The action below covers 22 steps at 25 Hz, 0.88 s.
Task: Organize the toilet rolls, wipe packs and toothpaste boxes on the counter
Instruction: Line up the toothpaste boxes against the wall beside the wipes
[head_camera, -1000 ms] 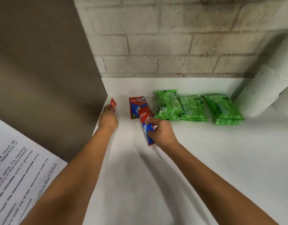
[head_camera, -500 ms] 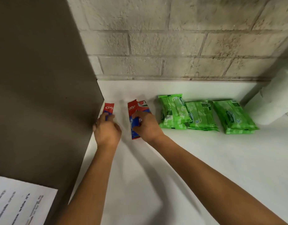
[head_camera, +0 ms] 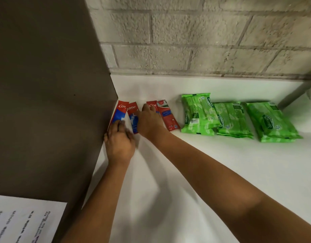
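Both hands are down on the toothpaste boxes at the far-left end of the white bench (head_camera: 203, 172), tucked right up against the dark side panel (head_camera: 46, 85). The left hand (head_camera: 119, 142) has its fingers laid flat on the near end of the leftmost toothpaste box (head_camera: 120, 112), pressing rather than pinching, and that box sits touching the panel. The right hand (head_camera: 148, 121) is spread palm-down across the middle, with fingertips on the second box (head_camera: 133, 114) and its back covering most of the third box (head_camera: 151, 105). The fourth box (head_camera: 167, 116) lies free just beside it. To do this bit well, I'd say slide the boxes sideways with flat fingers so they stay parallel, use the panel as a stop, and line up the far ends, since the second box looks a bit skewed and overlaps its neighbour. The three green wipe packs (head_camera: 235, 120) already sit in a slightly overlapping row to the right, well clear of the hands. What's hard to tell: the near ends of the first three boxes are under the hands, so I can't say whether they're even. The toilet rolls are basically out of frame, just a pale blurry bit at the right edge. The sheet of paper (head_camera: 25, 221) at bottom left is cut off and unreadable.
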### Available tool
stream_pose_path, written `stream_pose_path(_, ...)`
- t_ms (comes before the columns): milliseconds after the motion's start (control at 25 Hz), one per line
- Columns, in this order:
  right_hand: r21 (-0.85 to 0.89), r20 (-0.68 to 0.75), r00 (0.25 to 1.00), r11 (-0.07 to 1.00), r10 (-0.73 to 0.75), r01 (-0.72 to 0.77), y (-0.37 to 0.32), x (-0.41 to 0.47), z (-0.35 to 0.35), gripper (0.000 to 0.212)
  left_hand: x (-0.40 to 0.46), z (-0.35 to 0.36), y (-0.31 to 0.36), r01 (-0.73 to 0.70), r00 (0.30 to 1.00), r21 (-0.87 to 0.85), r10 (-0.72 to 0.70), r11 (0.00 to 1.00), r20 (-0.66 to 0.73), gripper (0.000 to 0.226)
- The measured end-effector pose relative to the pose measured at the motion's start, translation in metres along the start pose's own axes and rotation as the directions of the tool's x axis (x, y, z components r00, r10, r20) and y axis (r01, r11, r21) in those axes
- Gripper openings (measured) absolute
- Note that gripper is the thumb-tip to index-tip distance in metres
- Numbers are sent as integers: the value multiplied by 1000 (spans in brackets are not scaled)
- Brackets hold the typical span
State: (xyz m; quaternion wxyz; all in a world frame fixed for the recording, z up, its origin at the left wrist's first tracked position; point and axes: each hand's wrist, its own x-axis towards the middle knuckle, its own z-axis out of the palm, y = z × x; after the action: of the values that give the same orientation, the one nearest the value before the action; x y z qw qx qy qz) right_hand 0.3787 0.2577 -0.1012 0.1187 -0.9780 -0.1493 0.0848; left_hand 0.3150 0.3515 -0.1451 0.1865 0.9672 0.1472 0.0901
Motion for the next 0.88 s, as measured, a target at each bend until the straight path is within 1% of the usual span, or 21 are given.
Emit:
stream_pose_path(80, 139, -69, 997, 990, 15, -5, 5, -8, -7, 44, 0, -3, 1, -17, 1000, -77, 15, 997, -26, 40)
stream_pose_path(160, 326, -85, 995, 945, 48, -18, 13, -21, -18, 43, -4, -9, 5, -56, 998, -131, 51, 990, -43, 35)
stream_pose_path(240, 448, -91, 994, 894, 56, -9, 25, -39, -33, 41, -10, -20, 15, -53, 999, -177, 50, 983, -19, 36)
stream_pose_path(320, 470, -127, 991, 882, 35, 29, 41, -62, -49, 38, -14, -34, 36, -34, 999, -261, 35, 965, -1, 35)
stream_pose_path(400, 476, -141, 987, 879, 77, -1, 60, -88, -68, 36, -20, -48, 68, -22, 997, -370, 47, 929, 60, 33)
stream_pose_path(440, 480, -137, 985, 877, 104, -26, 70, -100, -77, 35, -24, -54, 87, -36, 992, -402, 81, 915, 95, 33)
stream_pose_path(520, 462, -143, 980, 885, 140, -59, 90, -121, -91, 32, -35, -63, 123, -108, 977, -411, 173, 905, 126, 34)
stream_pose_path(600, 478, -157, 966, 872, 206, -108, 115, -144, -99, 32, -54, -69, 156, -181, 955, -405, 258, 896, 144, 35)
stream_pose_path(640, 492, -178, 955, 862, 236, -121, 129, -156, -103, 32, -65, -71, 174, -196, 945, -420, 284, 886, 159, 35)
stream_pose_path(720, 526, -208, 933, 838, 293, -145, 156, -175, -108, 33, -81, -71, 201, -202, 934, -453, 310, 868, 176, 35)
stream_pose_path(880, 611, -259, 885, 775, 387, -161, 222, -218, -127, 31, -120, -57, 264, -243, 924, -465, 349, 851, 156, 34)
